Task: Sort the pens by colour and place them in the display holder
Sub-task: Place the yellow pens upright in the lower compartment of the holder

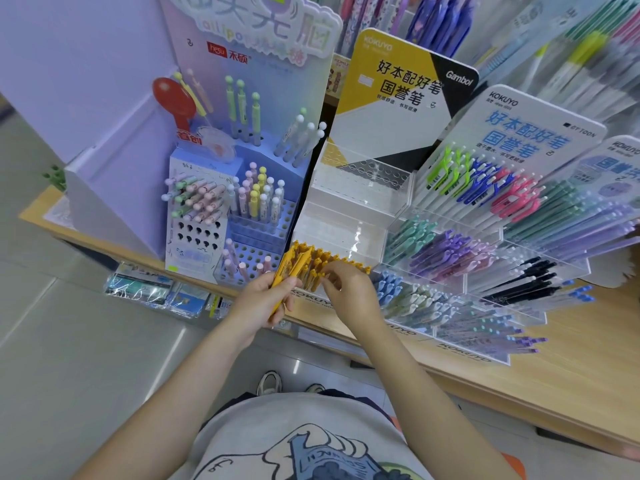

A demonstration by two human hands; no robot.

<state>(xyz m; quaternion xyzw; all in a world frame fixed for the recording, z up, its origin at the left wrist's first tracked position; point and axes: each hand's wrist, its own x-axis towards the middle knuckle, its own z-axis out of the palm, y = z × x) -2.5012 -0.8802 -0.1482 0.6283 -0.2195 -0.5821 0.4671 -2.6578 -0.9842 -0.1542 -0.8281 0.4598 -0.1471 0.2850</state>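
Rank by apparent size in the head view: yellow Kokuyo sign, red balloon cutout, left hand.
1. yellow Kokuyo sign
2. left hand, though its nearness to the camera inflates it
3. red balloon cutout

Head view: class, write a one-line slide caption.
Left hand holds yellow pens; right hand slots more into the clear holder.

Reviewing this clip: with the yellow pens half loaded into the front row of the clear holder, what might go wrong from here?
1. The left hand grips a loose bundle of yellow pens; one may slip out and fall to the floor.
2. The right hand works among the yellow pens already standing in the clear display holder, and might knock them askew.
3. The light blue pens stand close by, so a yellow pen might end up among them.
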